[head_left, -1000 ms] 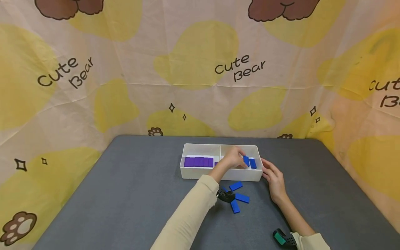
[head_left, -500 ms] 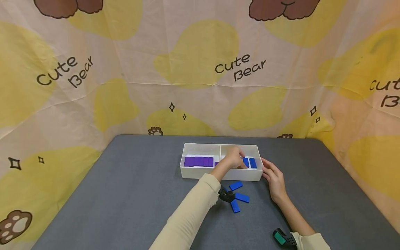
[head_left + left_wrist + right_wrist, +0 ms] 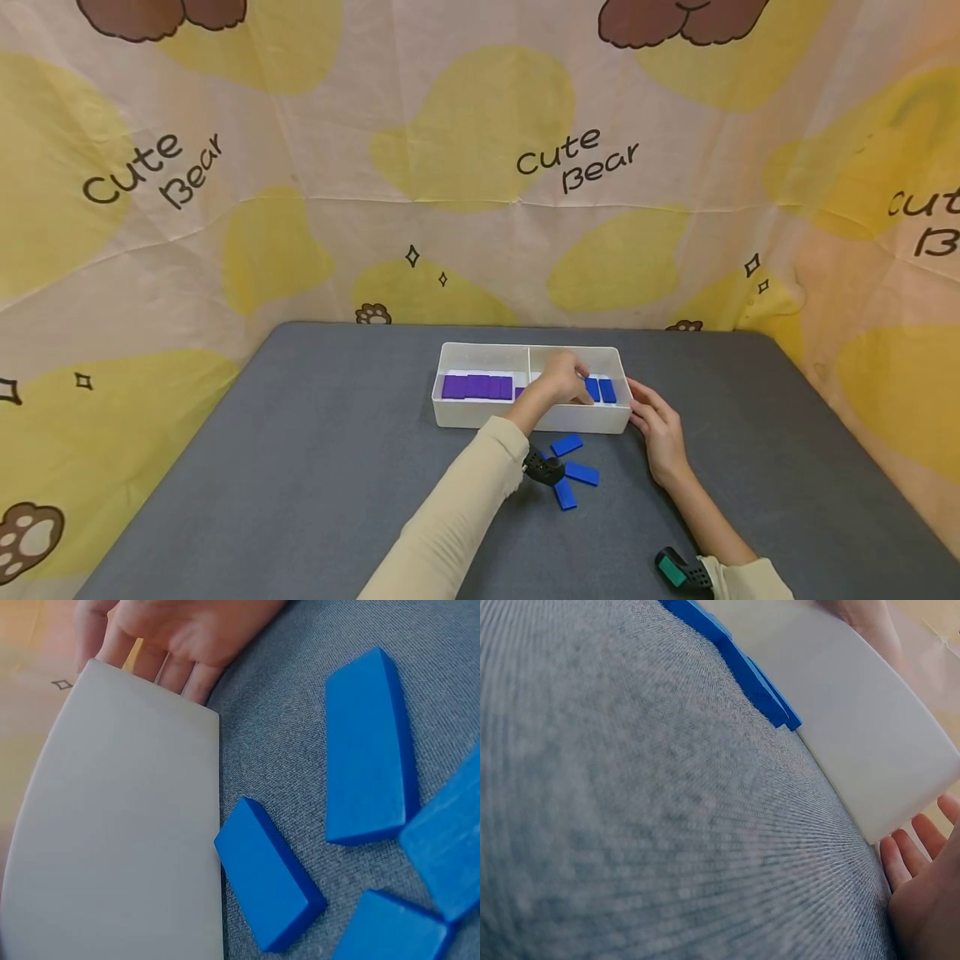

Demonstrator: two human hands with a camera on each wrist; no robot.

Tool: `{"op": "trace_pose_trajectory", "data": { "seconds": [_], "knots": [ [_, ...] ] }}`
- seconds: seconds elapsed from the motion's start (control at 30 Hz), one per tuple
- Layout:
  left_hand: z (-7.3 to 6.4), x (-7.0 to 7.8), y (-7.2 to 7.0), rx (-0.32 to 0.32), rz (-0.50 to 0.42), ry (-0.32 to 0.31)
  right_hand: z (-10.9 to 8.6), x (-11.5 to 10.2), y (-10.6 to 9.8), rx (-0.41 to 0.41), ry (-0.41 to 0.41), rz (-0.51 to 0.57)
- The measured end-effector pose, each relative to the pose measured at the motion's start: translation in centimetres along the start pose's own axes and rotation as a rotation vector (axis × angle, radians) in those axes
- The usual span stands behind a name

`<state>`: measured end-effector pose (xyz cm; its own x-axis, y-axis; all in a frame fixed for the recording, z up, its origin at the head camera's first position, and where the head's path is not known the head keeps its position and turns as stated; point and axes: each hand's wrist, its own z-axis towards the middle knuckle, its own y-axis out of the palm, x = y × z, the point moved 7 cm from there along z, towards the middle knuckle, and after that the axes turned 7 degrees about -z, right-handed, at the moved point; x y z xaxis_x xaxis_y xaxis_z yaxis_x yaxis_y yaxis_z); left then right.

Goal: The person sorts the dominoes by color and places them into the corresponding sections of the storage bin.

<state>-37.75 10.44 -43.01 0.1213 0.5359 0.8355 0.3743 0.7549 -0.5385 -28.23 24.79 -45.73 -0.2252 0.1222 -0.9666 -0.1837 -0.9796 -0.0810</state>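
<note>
A long white two-compartment box [image 3: 487, 414] stands on the table. My left hand [image 3: 558, 379] reaches over its front wall into the right compartment. Thumb and index finger span the ends of a blue block [image 3: 593, 390], a flat domino-like piece; the other fingers are hidden. Beside it in the compartment lies another blue block [image 3: 607, 391]. My right hand [image 3: 660, 437] rests with extended fingers against the box's right end, as the right wrist view also shows with the hand [image 3: 930, 885] at the box corner. In that view my left hand [image 3: 866, 622] shows partly above the box.
Several blue blocks [image 3: 582, 474] lie loose on the grey table [image 3: 337, 467] before the box, one [image 3: 268, 874] close by its front wall. Purple blocks [image 3: 477, 387] form a row in the left compartment. A printed cloth [image 3: 465, 125] hangs behind.
The blue block at my left fingers has shifted slightly and now stands straighter beside its neighbour. Both hands stay almost in place.
</note>
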Motion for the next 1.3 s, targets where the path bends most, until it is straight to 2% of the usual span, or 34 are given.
{"op": "trace_pose_trajectory", "data": {
  "seconds": [0.23, 0.47, 0.57, 0.8, 1.07, 1.2, 1.3],
  "knots": [
    [0.4, 0.0, 0.0, -0.019, -0.002, 0.042, 0.2, -0.1, 0.0, -0.002, -0.012, 0.014],
    [0.6, 0.3, -0.2, -0.019, 0.088, 0.101, 0.2, -0.2, 0.1, 0.004, -0.031, 0.026],
    [0.6, 0.4, -0.3, -0.024, 0.087, 0.102, 0.3, -0.2, 0.0, 0.004, -0.027, 0.02],
    [0.3, 0.3, -0.1, -0.029, -0.001, 0.052, 0.2, -0.1, 0.0, 0.005, -0.019, 0.029],
    [-0.1, 0.4, -0.3, -0.032, -0.054, 0.038, 0.1, 0.1, -0.1, 0.014, -0.002, 0.006],
    [-0.4, 0.6, -0.9, -0.047, -0.086, 0.055, 0.2, 0.2, -0.1, 0.005, 0.005, -0.006],
    [-0.8, 1.0, -1.5, -0.066, -0.083, 0.094, 0.2, 0.3, -0.1, -0.002, 0.009, -0.01]
  ]
}}
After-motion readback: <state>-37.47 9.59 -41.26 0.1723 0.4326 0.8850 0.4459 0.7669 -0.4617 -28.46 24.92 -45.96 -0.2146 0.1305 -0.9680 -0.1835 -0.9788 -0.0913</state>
